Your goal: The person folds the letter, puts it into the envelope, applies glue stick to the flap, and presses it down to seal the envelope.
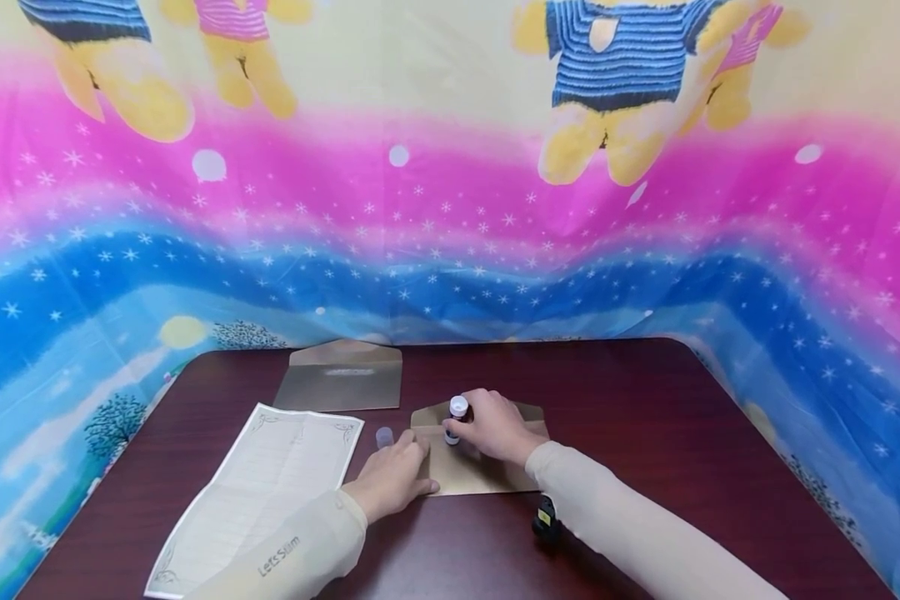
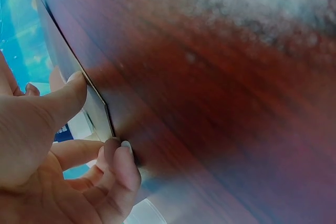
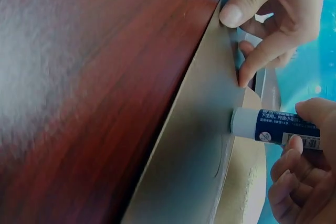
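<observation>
A brown paper envelope [image 1: 476,467] lies on the table with its flap opened away from me. My right hand [image 1: 495,425] grips a glue stick [image 1: 457,408] with a dark blue label and white ends, holding it upright. In the right wrist view, the white lower end of the glue stick [image 3: 244,123] meets the envelope near the flap fold. Whitish marks [image 3: 251,179] show on the flap. At the envelope's left edge, my left hand [image 1: 397,475] presses down with thumb and fingertips. A translucent cap [image 1: 385,436] stands just beyond the left hand.
A second brown envelope [image 1: 341,387], flap opened, lies at the back left with a whitish streak near its fold. A creased white sheet with an ornamental border [image 1: 277,467] lies left, partly under the left sleeve. A small black object [image 1: 546,518] shows beneath the right sleeve.
</observation>
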Demonstrator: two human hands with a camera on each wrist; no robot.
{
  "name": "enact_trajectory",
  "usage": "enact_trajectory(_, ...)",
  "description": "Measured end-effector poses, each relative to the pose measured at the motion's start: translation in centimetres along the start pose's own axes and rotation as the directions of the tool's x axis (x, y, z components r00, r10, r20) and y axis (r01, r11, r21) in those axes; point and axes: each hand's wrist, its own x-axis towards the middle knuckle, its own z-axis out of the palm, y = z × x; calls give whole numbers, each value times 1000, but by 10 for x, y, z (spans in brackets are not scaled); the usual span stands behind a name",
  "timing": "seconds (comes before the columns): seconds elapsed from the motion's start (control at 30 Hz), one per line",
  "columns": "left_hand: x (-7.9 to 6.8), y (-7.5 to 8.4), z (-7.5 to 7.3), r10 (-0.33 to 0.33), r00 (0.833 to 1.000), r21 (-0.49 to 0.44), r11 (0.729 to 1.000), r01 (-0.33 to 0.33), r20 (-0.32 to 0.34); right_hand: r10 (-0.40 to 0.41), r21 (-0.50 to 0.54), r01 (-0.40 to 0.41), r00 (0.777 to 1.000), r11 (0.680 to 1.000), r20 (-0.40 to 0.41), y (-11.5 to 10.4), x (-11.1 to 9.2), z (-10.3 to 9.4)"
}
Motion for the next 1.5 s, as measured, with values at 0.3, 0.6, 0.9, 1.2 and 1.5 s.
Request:
enact_trajectory(0.3, 4, -3, 1, 2, 1000, 6, 1000, -2, 19, 33, 5, -33, 999, 999, 10, 5, -1, -7)
enact_trajectory(0.6, 3, -4, 1, -2, 1000, 7, 1000, 2, 18, 84, -14, -84, 996, 996, 11, 18, -7, -17)
enact_trajectory(0.9, 3, -4, 1, -5, 1000, 3, 1000, 5, 20, 113, -26, -112, 993, 993, 26, 37, -21, -34)
enact_trajectory(1.2, 2, -4, 0, -4, 1000, -4, 1000, 4, 13, 148, -37, -147, 989, 988, 26, 53, -27, -48)
enact_trajectory(1.5, 3, -4, 2, 14, 1000, 9, 1000, -14, 13, 105, -75, -107, 994, 991, -41, 41, -16, -59)
